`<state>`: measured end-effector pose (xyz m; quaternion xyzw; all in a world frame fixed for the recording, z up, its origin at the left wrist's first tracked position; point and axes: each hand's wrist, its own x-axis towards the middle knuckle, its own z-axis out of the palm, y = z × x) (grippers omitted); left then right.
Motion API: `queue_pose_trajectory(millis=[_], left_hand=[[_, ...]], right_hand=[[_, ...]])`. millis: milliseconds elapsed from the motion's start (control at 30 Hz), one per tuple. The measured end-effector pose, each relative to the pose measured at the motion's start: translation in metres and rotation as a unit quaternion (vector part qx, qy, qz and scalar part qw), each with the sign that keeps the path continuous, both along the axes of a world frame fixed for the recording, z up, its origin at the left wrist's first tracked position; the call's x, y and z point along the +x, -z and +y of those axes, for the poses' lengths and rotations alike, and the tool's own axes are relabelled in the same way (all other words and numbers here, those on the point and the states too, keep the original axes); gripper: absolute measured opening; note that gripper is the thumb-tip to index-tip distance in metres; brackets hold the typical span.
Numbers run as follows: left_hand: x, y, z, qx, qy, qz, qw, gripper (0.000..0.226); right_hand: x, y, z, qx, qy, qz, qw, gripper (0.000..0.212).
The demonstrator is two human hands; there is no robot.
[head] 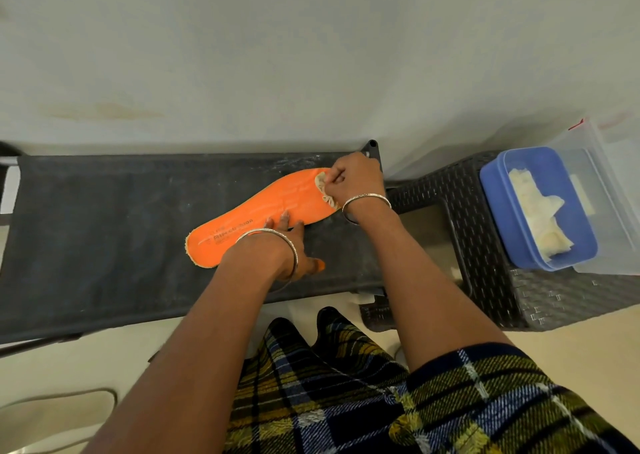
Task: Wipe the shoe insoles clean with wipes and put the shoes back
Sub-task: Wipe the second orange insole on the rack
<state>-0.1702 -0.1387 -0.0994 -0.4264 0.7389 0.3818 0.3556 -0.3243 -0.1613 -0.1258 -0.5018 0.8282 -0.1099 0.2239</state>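
Insole (263, 213) lies flat near the desk's (104, 218) far right corner; my left hand (282, 245) pins it with spread fingers while my right hand (353, 180) clenches the wipe (323, 188), scrubbing.

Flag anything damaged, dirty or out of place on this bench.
The orange foam insole has frayed edging at its near-left end. White dusty smears mark the dark fabric bench behind the right hand. Nothing is spilled.
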Motion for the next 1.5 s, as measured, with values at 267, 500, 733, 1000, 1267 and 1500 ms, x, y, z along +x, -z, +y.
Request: queue_pose_trajectory(millis=[267,500,733,1000,1267,1500], left_hand=[[-0.002,-0.004,0.001,0.001,0.001,-0.001,1.0,0.087],[-0.002,-0.003,0.002,-0.002,0.003,0.003,1.0,0.087],[-0.002,-0.001,0.002,-0.003,0.002,0.004,1.0,0.088],[-0.002,-0.001,0.002,-0.001,-0.003,0.004,1.0,0.087],[-0.003,-0.002,0.002,-0.001,0.001,0.003,1.0,0.088],[-0.002,-0.003,0.002,-0.003,0.0,0.003,1.0,0.087]], right_hand=[[0.006,-0.013,-0.001,0.125,-0.095,-0.025,0.987,0.004],[0.003,-0.009,-0.003,0.072,-0.048,0.02,0.996,0.008],[0.004,-0.011,0.0,0.041,-0.045,0.023,0.998,0.014],[0.009,-0.01,-0.002,0.157,-0.108,-0.018,0.981,0.01],[0.003,-0.009,-0.004,0.092,-0.073,0.002,0.993,0.007],[0.001,-0.007,-0.003,0.017,-0.019,0.005,1.0,0.006]])
